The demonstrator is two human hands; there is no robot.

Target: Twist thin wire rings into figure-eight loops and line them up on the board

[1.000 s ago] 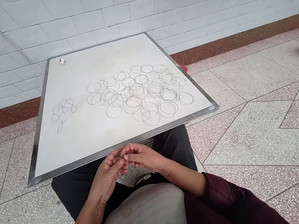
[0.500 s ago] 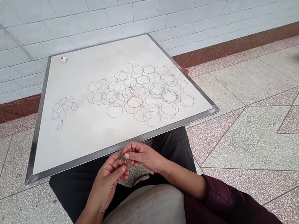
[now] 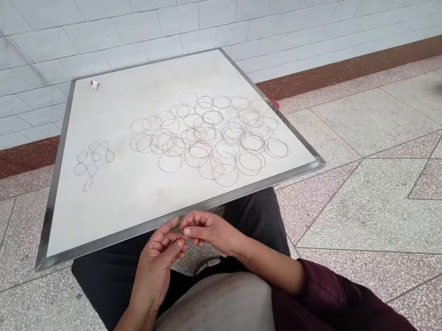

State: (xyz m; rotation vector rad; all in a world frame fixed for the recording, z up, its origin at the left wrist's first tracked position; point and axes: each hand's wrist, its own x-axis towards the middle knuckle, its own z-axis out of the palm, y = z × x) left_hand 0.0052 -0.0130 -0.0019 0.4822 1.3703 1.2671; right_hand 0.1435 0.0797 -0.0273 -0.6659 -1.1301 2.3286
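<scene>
We look down at two bare hands meeting just off the near edge of a white, metal-rimmed tabletop, above the lap. Between them is a thin wire loop. The right hand pinches it between thumb and fingers, its rounded part standing up there; the left hand pinches the lower part between thumb and forefinger, other fingers loosely curled. So the wire's length runs from upper right down to lower left, the hands nearly touching. Beyond them, many overlapping wire rings lie ahead; to the left, nearer the left hand, are a few small figure-eight loops.
</scene>
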